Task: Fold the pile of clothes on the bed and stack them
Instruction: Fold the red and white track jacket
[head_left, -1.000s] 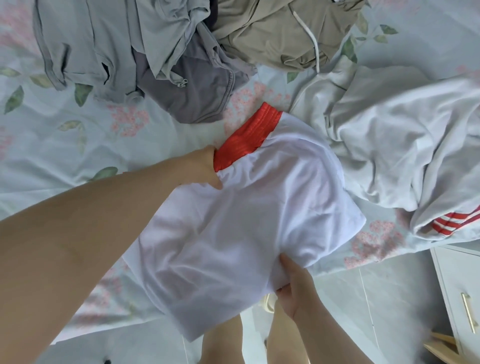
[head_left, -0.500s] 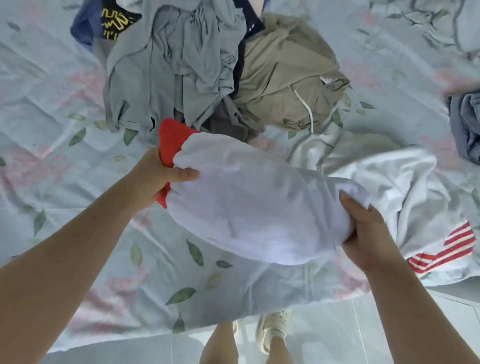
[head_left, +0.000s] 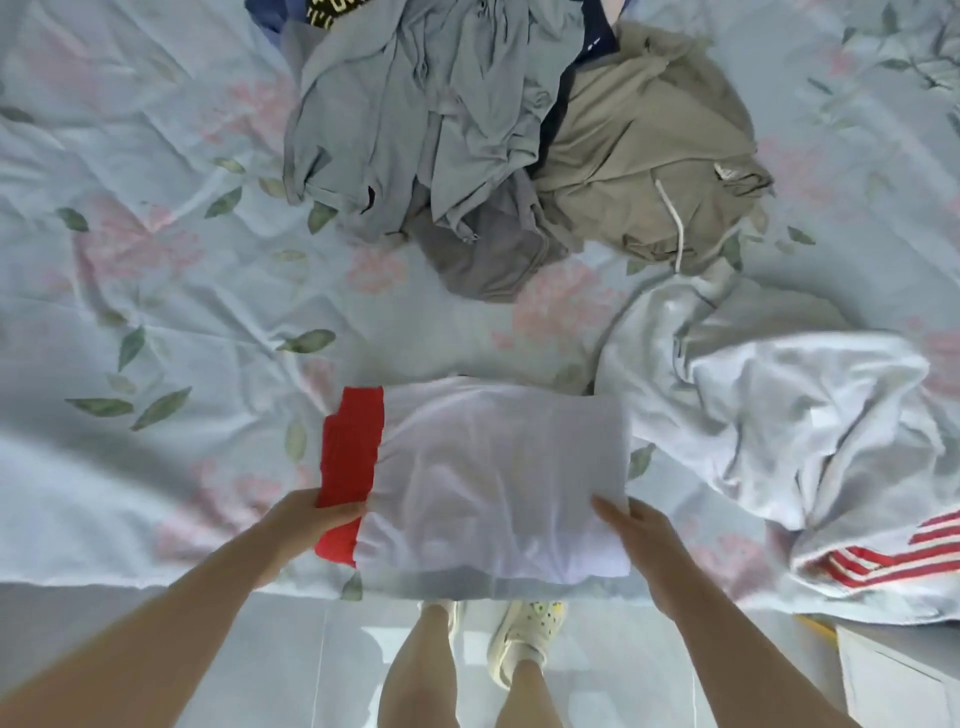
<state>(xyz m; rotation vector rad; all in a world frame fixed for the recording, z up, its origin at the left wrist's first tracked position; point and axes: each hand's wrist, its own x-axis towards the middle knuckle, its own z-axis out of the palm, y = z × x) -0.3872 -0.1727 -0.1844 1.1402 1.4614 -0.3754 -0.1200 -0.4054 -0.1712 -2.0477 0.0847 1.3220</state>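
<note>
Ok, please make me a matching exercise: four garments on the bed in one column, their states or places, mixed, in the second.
1 white shorts
2 khaki garment
3 grey-blue garment
4 white garment with red stripes

a crumpled, at the right edge
b folded flat, nearest the camera
c has a white drawstring
d crumpled, left of the khaki one

Pairs: 1-b, 2-c, 3-d, 4-a

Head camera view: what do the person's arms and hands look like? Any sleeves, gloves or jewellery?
Both arms are bare up to the frame's edge: no sleeves show. The left hand and right hand wear no gloves, and no watch, bracelet or ring is visible.
</note>
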